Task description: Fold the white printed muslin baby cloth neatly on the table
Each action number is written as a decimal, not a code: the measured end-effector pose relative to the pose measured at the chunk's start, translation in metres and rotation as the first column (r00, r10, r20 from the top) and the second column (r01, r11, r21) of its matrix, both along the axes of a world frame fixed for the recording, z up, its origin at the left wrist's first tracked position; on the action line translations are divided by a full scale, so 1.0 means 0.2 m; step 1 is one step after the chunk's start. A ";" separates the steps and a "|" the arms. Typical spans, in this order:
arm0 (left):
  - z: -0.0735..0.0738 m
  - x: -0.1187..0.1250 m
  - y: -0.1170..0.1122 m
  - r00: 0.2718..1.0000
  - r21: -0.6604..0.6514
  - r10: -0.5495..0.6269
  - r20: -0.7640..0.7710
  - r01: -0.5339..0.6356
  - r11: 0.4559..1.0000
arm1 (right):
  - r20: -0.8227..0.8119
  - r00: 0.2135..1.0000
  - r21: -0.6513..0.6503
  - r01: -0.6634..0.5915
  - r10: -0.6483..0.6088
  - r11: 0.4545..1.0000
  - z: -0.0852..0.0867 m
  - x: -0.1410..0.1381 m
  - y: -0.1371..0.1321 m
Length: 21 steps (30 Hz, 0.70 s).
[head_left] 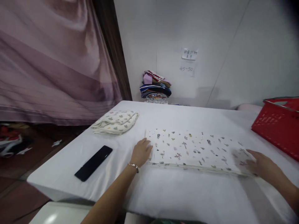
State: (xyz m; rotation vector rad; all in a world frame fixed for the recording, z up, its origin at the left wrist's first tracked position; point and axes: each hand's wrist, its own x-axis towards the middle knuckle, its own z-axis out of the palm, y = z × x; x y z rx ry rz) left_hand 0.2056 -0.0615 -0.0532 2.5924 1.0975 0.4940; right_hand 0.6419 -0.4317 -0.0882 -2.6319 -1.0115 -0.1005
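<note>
A white patterned cloth [193, 149] lies folded into a long strip on the white table [163, 189]. My left hand [140, 152] rests on its left end with the fingers curled over the edge. At the cloth's right end my right hand [261, 165] grips the corner, which looks lifted and blurred. A bracelet sits on my left wrist.
A folded patterned cloth [115, 122] lies at the back left of the table. A black phone [93, 162] lies near the left edge. A red basket [279, 124] stands at the right. A pile of folded clothes [155, 85] sits by the wall. A pink curtain [51, 62] hangs left.
</note>
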 end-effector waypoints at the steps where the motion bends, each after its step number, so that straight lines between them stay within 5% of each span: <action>1: 0.00 0.01 0.05 0.998 -0.056 0.055 0.023 -0.054 0.997 | -0.007 0.998 0.021 -0.062 0.062 0.998 0.01 -0.06 0.07; 5: 0.02 0.09 0.21 0.966 -0.267 0.247 0.075 -0.219 0.939 | 0.001 0.956 0.074 -0.293 0.294 0.953 0.08 -0.37 0.44; 12: -0.03 0.21 0.30 0.925 -0.331 0.377 0.054 -0.339 0.881 | 0.007 0.769 0.065 -0.638 0.639 0.767 0.10 -0.75 0.98; 15: -0.06 0.21 0.31 0.916 -0.354 0.398 0.053 -0.355 0.865 | 0.051 0.721 0.007 -0.692 0.691 0.722 0.04 -0.81 1.12; 21: -0.06 0.18 0.33 0.908 -0.392 0.412 0.077 -0.352 0.850 | 0.010 0.734 -0.134 -0.672 0.679 0.728 -0.06 -0.84 1.17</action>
